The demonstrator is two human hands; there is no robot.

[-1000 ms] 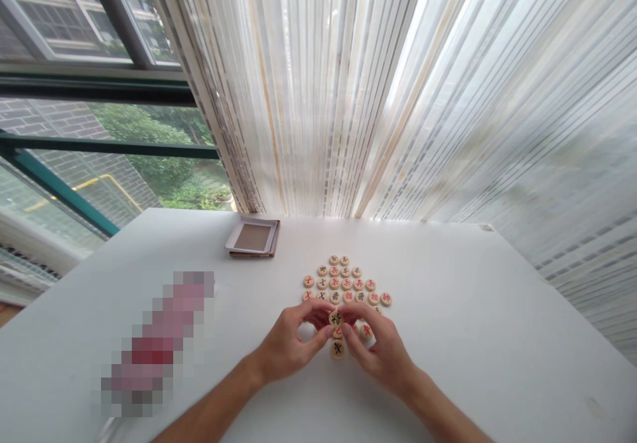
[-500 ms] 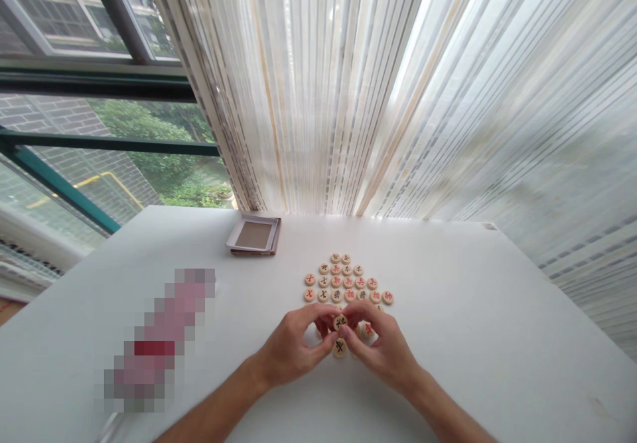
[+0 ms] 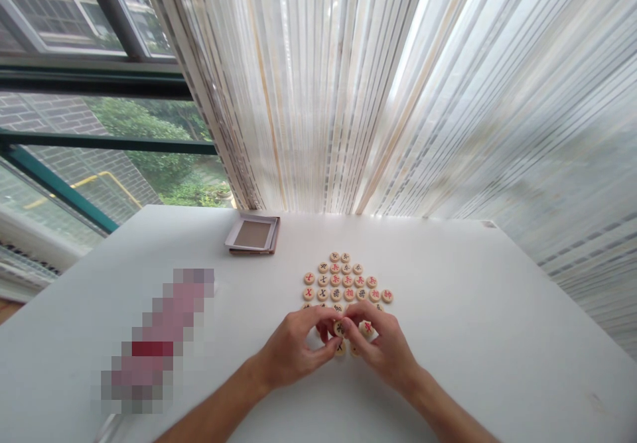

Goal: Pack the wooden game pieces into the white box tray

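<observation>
Pinching together over the near end of a spread of game pieces, the left hand [image 3: 293, 349] and the right hand [image 3: 385, 350] meet fingertip to fingertip at a round pale wooden disc with a black character [image 3: 339, 327]. That disc sits right between the two grips, its marked face turned up toward the camera. The left thumb and forefinger close on it from the left, the right thumb and forefinger from the right, so both grips are narrow, with only the disc's width between the fingers. Whether the disc is lifted clear of the surface or resting on it cannot be told. The other fingers of both hands are curled in loosely, and both forearms run in from the near edge, angled toward each other.

Just near of the held piece lies a second wooden disc with a black mark [image 3: 341, 347], partly covered by the fingers. Touching the right forefinger is a wooden disc with a red mark [image 3: 367, 327]. Beyond the hands, rows of round wooden discs with red and black characters [image 3: 347, 280] lie flat and close together on the white table [image 3: 472, 310]. Farther off and to the left, a shallow brown-and-white box [image 3: 253, 235] rests near the far edge, below a striped sheer curtain [image 3: 378, 91]. A window [image 3: 94, 131] fills the far left
</observation>
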